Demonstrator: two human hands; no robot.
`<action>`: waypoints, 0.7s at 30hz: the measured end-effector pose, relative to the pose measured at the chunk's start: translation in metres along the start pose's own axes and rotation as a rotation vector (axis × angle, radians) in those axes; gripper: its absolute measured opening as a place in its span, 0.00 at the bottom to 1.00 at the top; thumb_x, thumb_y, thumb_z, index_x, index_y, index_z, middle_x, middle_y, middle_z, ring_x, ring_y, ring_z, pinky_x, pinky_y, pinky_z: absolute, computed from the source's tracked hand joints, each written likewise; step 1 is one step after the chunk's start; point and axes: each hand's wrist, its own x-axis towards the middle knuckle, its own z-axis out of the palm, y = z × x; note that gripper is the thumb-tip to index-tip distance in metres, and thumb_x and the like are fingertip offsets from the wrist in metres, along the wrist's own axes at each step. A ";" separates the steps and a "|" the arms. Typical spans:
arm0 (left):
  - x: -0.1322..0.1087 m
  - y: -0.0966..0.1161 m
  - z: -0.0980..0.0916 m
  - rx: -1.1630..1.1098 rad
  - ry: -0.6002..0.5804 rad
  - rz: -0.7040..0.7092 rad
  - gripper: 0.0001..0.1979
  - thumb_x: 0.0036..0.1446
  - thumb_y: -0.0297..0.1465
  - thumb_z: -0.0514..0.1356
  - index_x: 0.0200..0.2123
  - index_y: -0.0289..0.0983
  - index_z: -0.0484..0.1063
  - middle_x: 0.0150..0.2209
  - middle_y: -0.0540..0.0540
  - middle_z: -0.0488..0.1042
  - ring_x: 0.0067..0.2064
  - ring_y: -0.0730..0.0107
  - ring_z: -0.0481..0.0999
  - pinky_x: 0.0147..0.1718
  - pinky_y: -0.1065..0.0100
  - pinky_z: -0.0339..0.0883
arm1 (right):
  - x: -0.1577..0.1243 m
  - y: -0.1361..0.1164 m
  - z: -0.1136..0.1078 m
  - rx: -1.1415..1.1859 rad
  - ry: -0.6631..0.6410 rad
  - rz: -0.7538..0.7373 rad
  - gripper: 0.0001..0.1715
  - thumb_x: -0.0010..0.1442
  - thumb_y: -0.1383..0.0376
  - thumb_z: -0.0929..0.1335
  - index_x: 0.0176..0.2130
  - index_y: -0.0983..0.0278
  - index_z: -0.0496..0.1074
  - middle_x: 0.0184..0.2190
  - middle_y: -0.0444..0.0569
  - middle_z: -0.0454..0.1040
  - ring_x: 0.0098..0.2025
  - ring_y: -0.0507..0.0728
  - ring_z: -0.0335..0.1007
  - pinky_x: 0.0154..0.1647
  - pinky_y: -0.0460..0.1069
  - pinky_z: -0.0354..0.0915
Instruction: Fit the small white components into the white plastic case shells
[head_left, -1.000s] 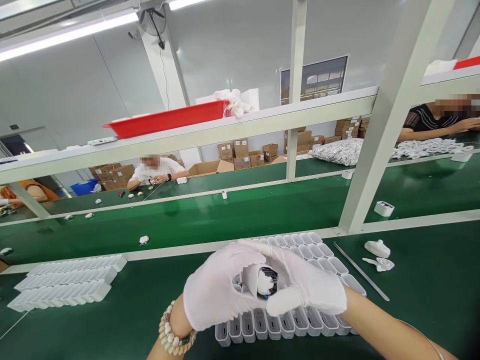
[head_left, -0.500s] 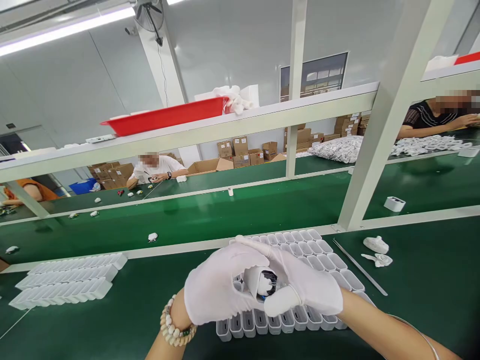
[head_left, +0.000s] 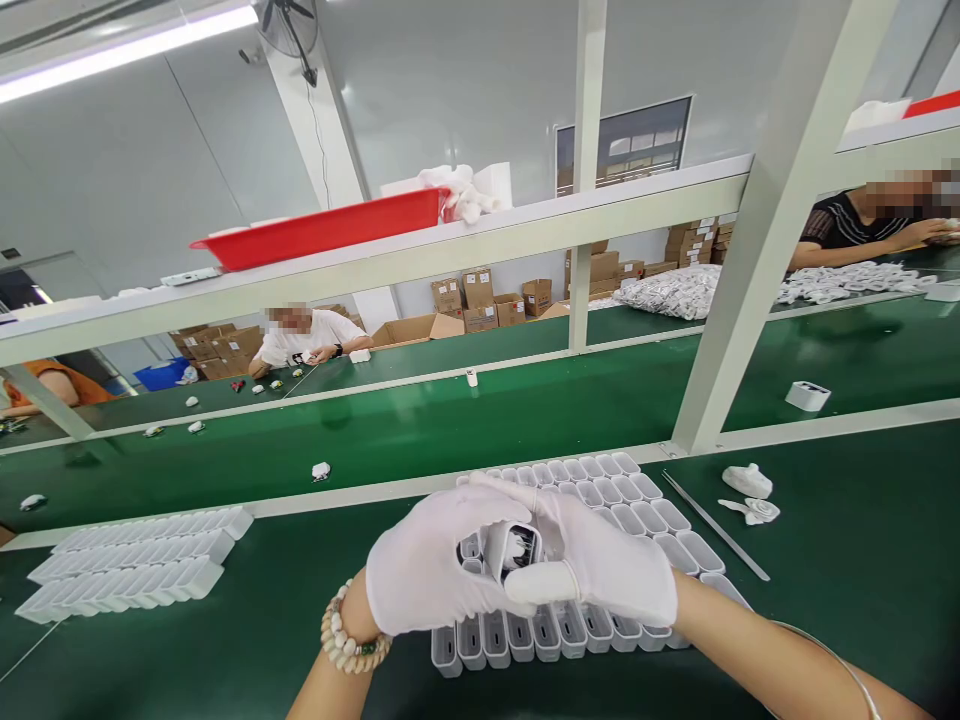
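Since the earlier frames, the small white part (head_left: 321,470) on the green belt (head_left: 420,430) has moved to the right, and the white case (head_left: 808,396) farther right has also gone in this direction. The two hands have kept almost the same place, but the open end of the white shell (head_left: 497,550) which they hold is now a little more to the left.

The left hand (head_left: 427,560) and the right hand (head_left: 615,565), both in white gloves, are grasping this shell together, one from each side. The shell is above the table (head_left: 862,520), tilted, with its opening toward the camera. Inside it one sees something dark and a white piece; the details are too small to tell.

Under the hands, rows of whitish cups (head_left: 495,645) stand close together, with their openings up. To the right of them lie a thin metal tool (head_left: 716,525), a white lump (head_left: 748,481) and a smaller white piece (head_left: 757,511). On the left side of the table there is another group of white cases (head_left: 135,560), arranged in three rows.
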 end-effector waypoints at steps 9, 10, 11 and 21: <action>-0.003 -0.015 -0.014 -0.036 -0.231 -0.138 0.27 0.40 0.51 0.71 0.38 0.37 0.79 0.33 0.47 0.80 0.34 0.63 0.78 0.38 0.66 0.73 | -0.014 -0.005 -0.009 -0.406 0.310 -0.021 0.20 0.59 0.54 0.70 0.48 0.58 0.79 0.43 0.50 0.81 0.46 0.62 0.77 0.50 0.57 0.72; -0.004 -0.016 -0.013 -0.042 -0.251 -0.144 0.26 0.40 0.50 0.71 0.38 0.37 0.80 0.34 0.47 0.80 0.35 0.62 0.78 0.38 0.66 0.73 | -0.014 -0.004 -0.009 -0.476 0.326 -0.099 0.16 0.60 0.56 0.70 0.46 0.58 0.80 0.39 0.49 0.82 0.42 0.60 0.78 0.45 0.54 0.73; -0.004 -0.017 -0.012 -0.047 -0.264 -0.148 0.25 0.40 0.49 0.71 0.37 0.37 0.80 0.34 0.47 0.80 0.35 0.62 0.78 0.37 0.67 0.73 | -0.014 -0.003 -0.008 -0.564 0.318 -0.180 0.12 0.61 0.59 0.70 0.43 0.57 0.81 0.35 0.48 0.82 0.37 0.58 0.77 0.39 0.51 0.72; -0.008 -0.019 -0.009 -0.110 -0.327 -0.195 0.15 0.64 0.42 0.59 0.43 0.36 0.74 0.40 0.45 0.77 0.38 0.68 0.78 0.37 0.64 0.75 | -0.007 0.001 -0.015 -1.139 0.122 -0.577 0.23 0.70 0.65 0.58 0.33 0.58 0.79 0.16 0.41 0.62 0.18 0.50 0.51 0.23 0.49 0.49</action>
